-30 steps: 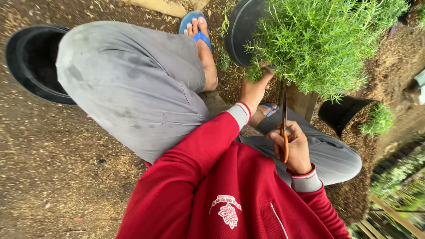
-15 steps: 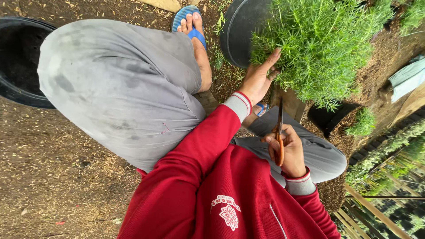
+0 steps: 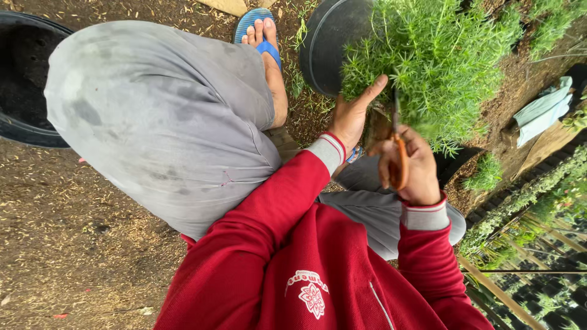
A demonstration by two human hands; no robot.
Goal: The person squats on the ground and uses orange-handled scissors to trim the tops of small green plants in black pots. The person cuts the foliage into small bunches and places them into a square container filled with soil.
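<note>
Where the frame cuts it off at far left, a black tub (image 3: 27,85) shows only part of its rim and dark inside. Next right, a grey trouser knee (image 3: 159,122) fills the middle and hides the ground behind it; a foot in a blue sandal (image 3: 260,36) pokes out past it on the mulch. Left hand (image 3: 354,113) reaches up under the bushy green plant (image 3: 440,55), thumb raised, palm against the lower stems; fingers are buried in foliage, so whether they grasp stems or lie slack, cannot tell. Plant sits in a black pot (image 3: 327,49), tipped toward the camera, rim partly covered by leaves. Right hand (image 3: 409,165) is just beside the left, fingers curled tight through the orange handles of scissors (image 3: 397,143); blades point up into the greenery, tips lost there, open or shut unclear. Far right, a pale cloth (image 3: 541,113) lies on soil, blurry.
</note>
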